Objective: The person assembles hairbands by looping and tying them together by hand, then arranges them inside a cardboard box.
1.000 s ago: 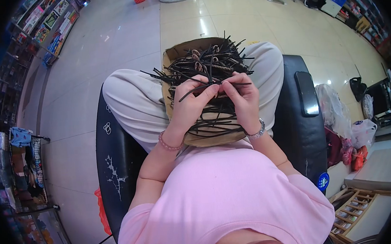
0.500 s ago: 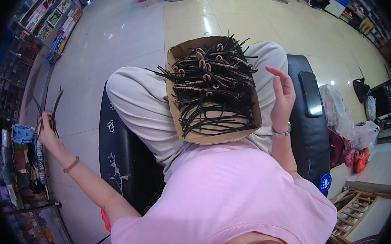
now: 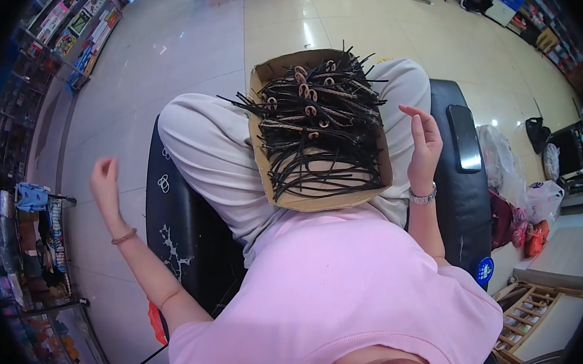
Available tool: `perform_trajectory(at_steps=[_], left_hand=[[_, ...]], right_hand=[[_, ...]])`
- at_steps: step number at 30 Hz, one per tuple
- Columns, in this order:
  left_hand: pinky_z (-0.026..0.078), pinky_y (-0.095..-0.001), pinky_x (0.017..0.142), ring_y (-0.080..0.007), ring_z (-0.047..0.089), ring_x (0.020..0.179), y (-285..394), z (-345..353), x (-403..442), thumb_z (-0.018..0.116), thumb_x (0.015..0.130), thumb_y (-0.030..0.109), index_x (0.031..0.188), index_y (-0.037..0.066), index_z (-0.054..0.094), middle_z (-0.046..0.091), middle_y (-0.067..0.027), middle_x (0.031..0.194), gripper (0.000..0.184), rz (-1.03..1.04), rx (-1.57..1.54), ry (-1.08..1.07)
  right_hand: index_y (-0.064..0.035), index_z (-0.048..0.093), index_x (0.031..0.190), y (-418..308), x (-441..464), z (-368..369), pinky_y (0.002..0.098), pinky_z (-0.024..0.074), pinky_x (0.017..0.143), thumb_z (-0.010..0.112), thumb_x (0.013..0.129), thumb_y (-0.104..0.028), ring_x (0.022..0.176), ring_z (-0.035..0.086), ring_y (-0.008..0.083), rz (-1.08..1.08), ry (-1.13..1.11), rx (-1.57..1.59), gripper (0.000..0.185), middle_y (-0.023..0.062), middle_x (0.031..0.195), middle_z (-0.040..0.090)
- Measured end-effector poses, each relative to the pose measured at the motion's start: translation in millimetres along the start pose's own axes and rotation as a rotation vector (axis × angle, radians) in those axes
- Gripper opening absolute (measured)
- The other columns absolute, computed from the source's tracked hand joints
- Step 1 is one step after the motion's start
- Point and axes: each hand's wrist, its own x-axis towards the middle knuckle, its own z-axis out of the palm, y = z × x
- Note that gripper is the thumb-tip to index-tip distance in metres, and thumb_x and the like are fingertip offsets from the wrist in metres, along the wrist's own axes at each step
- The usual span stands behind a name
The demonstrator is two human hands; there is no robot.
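Observation:
On my lap rests a cardboard box (image 3: 261, 164), tilted slightly toward me. Inside it lie bundles of thin black cords (image 3: 325, 173), some joined to brown braided lengths and curled coppery pieces (image 3: 303, 90). My left hand (image 3: 106, 185) is raised over the floor, left of the chair and away from the box. Its fingers are bent and smeared by motion; no cords show in it. My right hand (image 3: 424, 143) hovers just right of the box, thumb and forefinger apart, with nothing seen in it.
A phone (image 3: 465, 139) lies on the black armrest at right, and white rings (image 3: 163, 183) on the left armrest. Shelves of goods and a small rack (image 3: 39, 247) stand at left. Plastic bags (image 3: 543, 201) sit on the right.
My left hand has swung inward from the rack toward the chair; the dark cords it held have left it. My right hand has barely moved beside the box.

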Motion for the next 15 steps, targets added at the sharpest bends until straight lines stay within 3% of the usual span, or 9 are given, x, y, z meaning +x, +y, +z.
perform_trajectory(at_steps=[1, 2, 4, 5, 7, 10, 15], left_hand=[[0.047, -0.0244, 0.069, -0.0134, 0.058, 0.074, 53, 16, -8, 0.062, 0.087, 0.01, 0.098, 0.0, 0.066, 0.067, -0.0058, 0.086, 0.015, 0.097, -0.215, -0.063], [0.046, -0.0241, 0.07, -0.0129, 0.057, 0.075, 120, 29, -30, 0.063, 0.086, 0.005, 0.097, 0.0, 0.066, 0.067, -0.0056, 0.087, 0.013, 0.131, -0.381, -0.209], [0.045, -0.0258, 0.071, -0.0137, 0.055, 0.074, 193, 68, -70, 0.064, 0.082, 0.002, 0.09, -0.001, 0.068, 0.064, -0.0041, 0.084, 0.009, 0.407, -0.563, -0.523], [0.046, -0.0294, 0.069, -0.0176, 0.056, 0.072, 214, 93, -83, 0.064, 0.082, 0.004, 0.09, -0.001, 0.068, 0.062, -0.0053, 0.082, 0.01, 0.52, -0.494, -0.737], [0.046, -0.0295, 0.067, -0.0207, 0.057, 0.07, 236, 146, -111, 0.064, 0.083, 0.004, 0.086, -0.002, 0.067, 0.061, -0.0071, 0.084, 0.007, 0.712, -0.426, -0.849], [0.05, -0.0396, 0.064, -0.031, 0.064, 0.072, 247, 199, -126, 0.067, 0.078, 0.011, 0.075, 0.0, 0.065, 0.065, -0.0137, 0.081, 0.011, 0.915, -0.028, -0.63], [0.05, -0.0406, 0.06, -0.0336, 0.064, 0.065, 261, 220, -133, 0.068, 0.075, 0.012, 0.074, 0.0, 0.064, 0.067, -0.0143, 0.078, 0.012, 0.98, 0.124, -0.631]], right_hand=[[-0.0002, 0.063, 0.111, 0, 0, -1, 0.0266, 0.0394, 0.099, 0.05, 0.1, -0.015, 0.106, 0.061, 0.017, 0.0, 0.0, -0.005, 0.023, 0.0124, 0.112, 0.068], [0.0, 0.063, 0.111, -1, -1, -1, 0.0264, 0.04, 0.098, 0.05, 0.1, -0.014, 0.105, 0.061, 0.0168, 0.0, -0.007, -0.018, 0.022, 0.0121, 0.111, 0.068], [0.0004, 0.063, 0.11, -1, -2, 0, 0.0261, 0.0412, 0.096, 0.052, 0.099, -0.013, 0.102, 0.061, 0.0164, 0.001, -0.02, -0.04, 0.021, 0.0116, 0.108, 0.068], [0.0006, 0.063, 0.11, -1, -3, 0, 0.0259, 0.0418, 0.095, 0.052, 0.099, -0.012, 0.101, 0.061, 0.0162, 0.002, -0.027, -0.05, 0.021, 0.0114, 0.107, 0.068], [0.0009, 0.063, 0.11, -2, -3, -1, 0.0255, 0.0424, 0.094, 0.053, 0.098, -0.012, 0.1, 0.061, 0.016, 0.004, -0.029, -0.057, 0.02, 0.0111, 0.105, 0.068], [0.0019, 0.063, 0.11, -4, -4, -4, 0.0245, 0.0443, 0.089, 0.054, 0.097, -0.009, 0.094, 0.062, 0.0154, 0.016, -0.025, -0.075, 0.019, 0.0101, 0.1, 0.067], [0.0033, 0.063, 0.109, -3, -7, -4, 0.0236, 0.0455, 0.085, 0.055, 0.096, -0.006, 0.09, 0.062, 0.0151, 0.017, -0.04, -0.092, 0.018, 0.0096, 0.096, 0.066]])
